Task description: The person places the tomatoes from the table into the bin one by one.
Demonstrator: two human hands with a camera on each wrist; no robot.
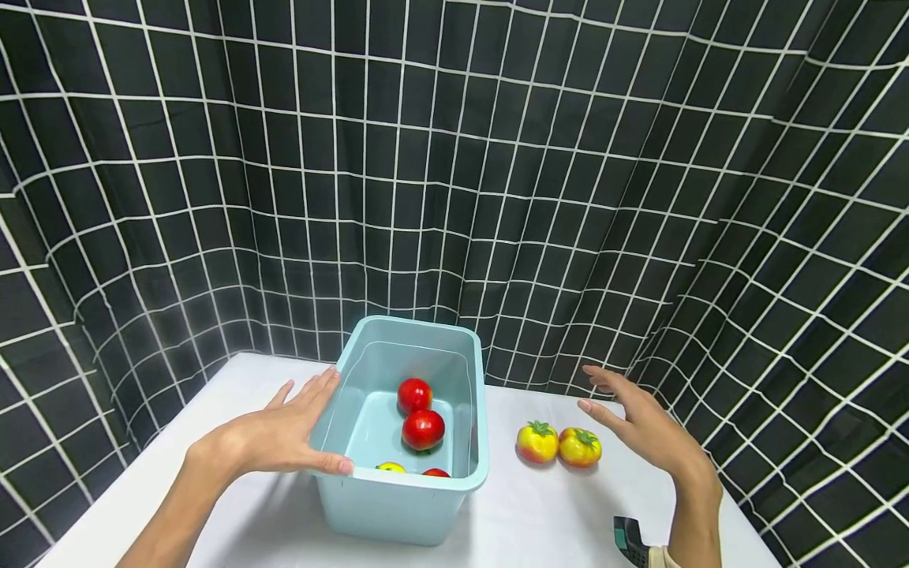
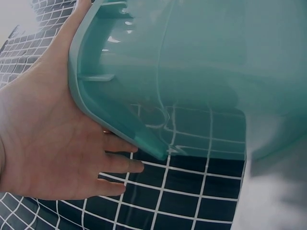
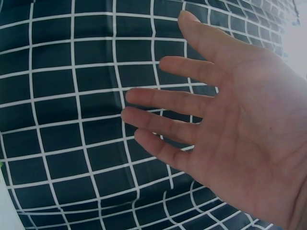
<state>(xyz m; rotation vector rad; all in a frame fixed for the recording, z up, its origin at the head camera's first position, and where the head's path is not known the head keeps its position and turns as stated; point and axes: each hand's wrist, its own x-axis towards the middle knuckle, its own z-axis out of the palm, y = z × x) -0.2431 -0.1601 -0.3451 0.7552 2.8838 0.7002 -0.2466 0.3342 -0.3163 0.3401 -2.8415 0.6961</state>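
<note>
The light blue bin (image 1: 401,513) stands upright in front of you, open at the top. On its floor lie two red fruits: one (image 1: 424,430) nearer the bin's middle, the other (image 1: 414,395) just behind it, toward the bin's far end. Close behind the bin's near wall you can see a yellow patch (image 1: 391,467) and a red patch (image 1: 436,473); the rim hides the rest, so whether they belong to one fruit or two is hard to tell.

Your left hand (image 1: 284,432) is spread at the bin's near left corner, its thumb lying along the near rim and its other fingers stretched out against the left side.

To the right of the bin, two yellow-and-red fruits with green leafy tops sit side by side, one (image 1: 536,442) nearer the bin and the other (image 1: 580,448) farther out. Beyond them, farther right of the bin, your right hand (image 1: 642,422) hovers with its fingers extended and apart, holding nothing. A dark device (image 1: 628,540) shows by your right wrist, next to a beige cuff (image 1: 662,557).

The white worktop (image 1: 525,521) carries the bin and these fruits, and a black cloth with a white grid (image 1: 426,158) hangs behind the bin and along both sides.
</note>
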